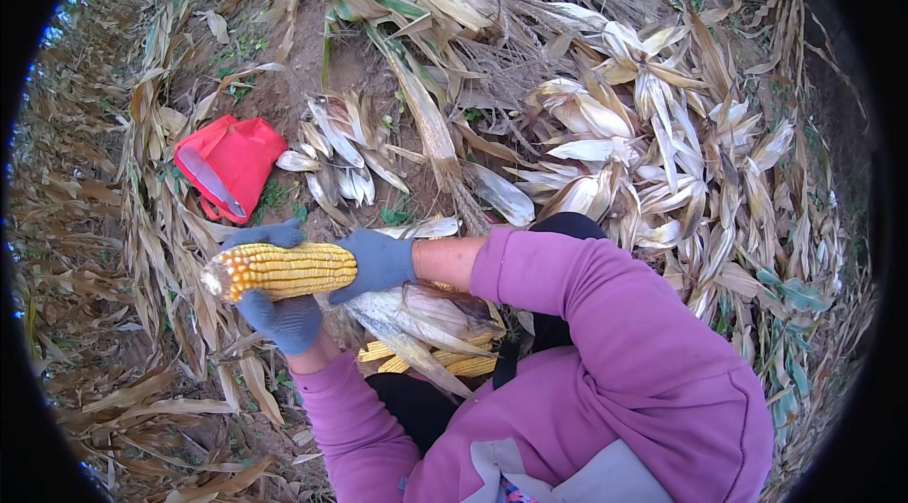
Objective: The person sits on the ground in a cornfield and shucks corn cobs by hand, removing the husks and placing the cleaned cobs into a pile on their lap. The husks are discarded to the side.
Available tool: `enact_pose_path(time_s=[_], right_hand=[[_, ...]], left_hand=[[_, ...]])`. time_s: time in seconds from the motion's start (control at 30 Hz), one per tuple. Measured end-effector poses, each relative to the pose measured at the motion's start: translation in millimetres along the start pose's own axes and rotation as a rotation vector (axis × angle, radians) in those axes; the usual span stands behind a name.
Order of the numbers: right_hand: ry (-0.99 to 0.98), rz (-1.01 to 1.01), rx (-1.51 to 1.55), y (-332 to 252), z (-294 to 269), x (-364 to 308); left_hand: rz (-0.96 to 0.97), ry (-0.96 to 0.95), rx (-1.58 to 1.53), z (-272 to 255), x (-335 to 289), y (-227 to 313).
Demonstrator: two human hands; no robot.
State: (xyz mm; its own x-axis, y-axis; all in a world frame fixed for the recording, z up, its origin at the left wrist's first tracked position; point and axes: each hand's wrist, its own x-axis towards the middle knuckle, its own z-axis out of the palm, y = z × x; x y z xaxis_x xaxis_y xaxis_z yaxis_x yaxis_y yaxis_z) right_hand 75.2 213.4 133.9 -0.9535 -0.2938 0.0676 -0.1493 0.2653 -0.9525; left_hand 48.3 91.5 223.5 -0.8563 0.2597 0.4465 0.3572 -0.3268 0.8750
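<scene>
A yellow ear of corn (293, 269), its kernels bare, lies nearly level in front of me, the pale end pointing left. My left hand (284, 321), in a grey-blue glove, is closed around it, with gloved fingers showing along its far side. At the ear's right end my right hand (376, 262), gloved alike, is closed on it; its fingertips are partly hidden. Pale dry husk (421, 319) lies just below my right hand; whether it is still joined to the ear, I cannot tell. Several bare yellow cobs (473, 366) lie close to my lap, partly under that husk.
A red bag (232, 163) lies on the soil at the left, beyond my hands. A small group of husked ears (340, 148) sits right of it. A large heap of pale husks (615, 148) spreads at the right. Dry stalks (426, 115) cross the ground ahead.
</scene>
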Motion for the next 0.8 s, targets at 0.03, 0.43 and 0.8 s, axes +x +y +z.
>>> enact_pose_path(time_s=[0.03,0.43,0.8], right_hand=[[-0.017,0.042,-0.068,-1,0,0],[0.110,0.305,-0.599,14,-59,-11],[1.116,0.155,-1.630,-59,-327,-175]], left_hand=[[0.022,-0.023,0.080,3,-4,2],[0.143,0.160,0.108,13,-5,4],[-0.458,0.357,-0.136,-57,-1,-102]])
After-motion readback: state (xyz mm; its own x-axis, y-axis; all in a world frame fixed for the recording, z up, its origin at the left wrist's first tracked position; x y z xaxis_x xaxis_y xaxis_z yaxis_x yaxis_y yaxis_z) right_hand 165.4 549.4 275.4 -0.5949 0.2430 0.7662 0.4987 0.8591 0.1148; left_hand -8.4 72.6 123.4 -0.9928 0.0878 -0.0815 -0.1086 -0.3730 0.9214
